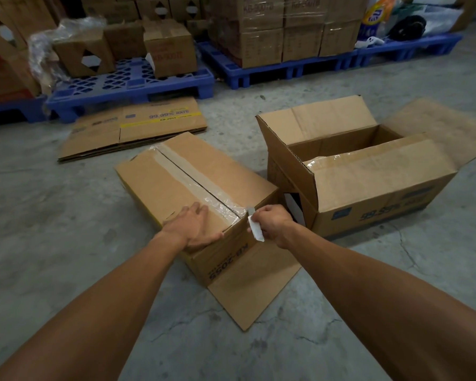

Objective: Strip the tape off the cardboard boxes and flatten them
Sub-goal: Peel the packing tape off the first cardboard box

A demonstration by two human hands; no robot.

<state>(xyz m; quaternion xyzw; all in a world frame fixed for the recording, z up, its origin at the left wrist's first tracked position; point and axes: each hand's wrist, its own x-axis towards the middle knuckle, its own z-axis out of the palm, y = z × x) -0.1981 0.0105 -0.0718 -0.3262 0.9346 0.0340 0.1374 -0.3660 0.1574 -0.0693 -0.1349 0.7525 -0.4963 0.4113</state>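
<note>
- I saw a grey concrete floor, cracked in places.
- Blue plastic pallets stood along the far side, side by side.
- Loose clear plastic wrap lay bunched on the left pallet.
- A yellow-and-blue bag and a black rounded object rested on the far right pallet.

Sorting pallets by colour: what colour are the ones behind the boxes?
Blue, a latticed plastic pallet, shown best in the head view.

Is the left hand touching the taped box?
Touching. The head view shows the left hand resting flat on top of the taped box, fingers spread beside the tape, with no gap under the palm.
</note>
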